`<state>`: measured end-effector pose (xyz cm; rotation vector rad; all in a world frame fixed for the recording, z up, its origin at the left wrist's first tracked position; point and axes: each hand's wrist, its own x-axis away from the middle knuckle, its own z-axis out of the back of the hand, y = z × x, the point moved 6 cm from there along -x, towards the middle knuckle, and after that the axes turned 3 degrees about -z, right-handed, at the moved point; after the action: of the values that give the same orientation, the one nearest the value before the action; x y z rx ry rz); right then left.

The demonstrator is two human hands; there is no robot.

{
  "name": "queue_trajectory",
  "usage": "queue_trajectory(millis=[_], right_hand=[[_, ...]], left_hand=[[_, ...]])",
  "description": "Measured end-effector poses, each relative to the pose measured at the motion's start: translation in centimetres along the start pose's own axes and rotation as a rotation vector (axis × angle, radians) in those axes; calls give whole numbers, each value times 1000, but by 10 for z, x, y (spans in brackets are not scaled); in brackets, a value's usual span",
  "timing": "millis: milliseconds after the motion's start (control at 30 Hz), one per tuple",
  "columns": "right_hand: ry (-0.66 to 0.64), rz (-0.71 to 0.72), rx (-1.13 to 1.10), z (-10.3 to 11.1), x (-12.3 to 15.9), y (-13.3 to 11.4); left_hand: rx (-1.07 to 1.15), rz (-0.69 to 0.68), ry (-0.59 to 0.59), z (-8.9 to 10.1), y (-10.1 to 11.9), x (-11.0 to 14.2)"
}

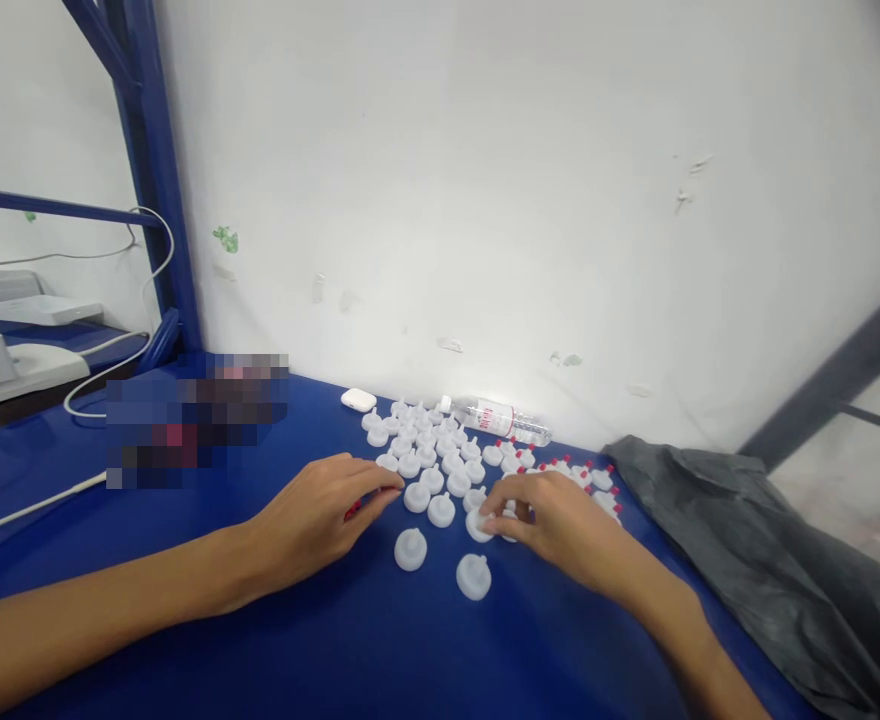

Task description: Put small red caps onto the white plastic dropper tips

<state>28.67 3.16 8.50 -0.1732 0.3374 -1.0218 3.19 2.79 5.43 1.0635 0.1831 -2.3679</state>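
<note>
My left hand is closed, thumb and fingertips together, left of a cluster of white nozzle caps. Small red tips show inside its curled fingers; how many is hidden. My right hand pinches a white nozzle cap at the near side of the cluster. Two more white caps stand nearer to me, one on the left and one on the right. Several plain white caps stand between the hands. Beyond my right hand, several caps carry red tips.
A clear labelled bottle lies along the wall behind the caps, with a white case to its left. Dark grey cloth covers the right side of the blue table. A white cable and a blurred-out patch are at left.
</note>
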Motion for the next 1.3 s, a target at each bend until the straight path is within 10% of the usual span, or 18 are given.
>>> queue_trajectory(millis=[633,1300], right_hand=[[350,425,106,-18,6,-56],[496,459,34,-23,13,-68]], left_hand=[[155,-172,153,10,22,-3],[65,-150,109,9,14,-6]])
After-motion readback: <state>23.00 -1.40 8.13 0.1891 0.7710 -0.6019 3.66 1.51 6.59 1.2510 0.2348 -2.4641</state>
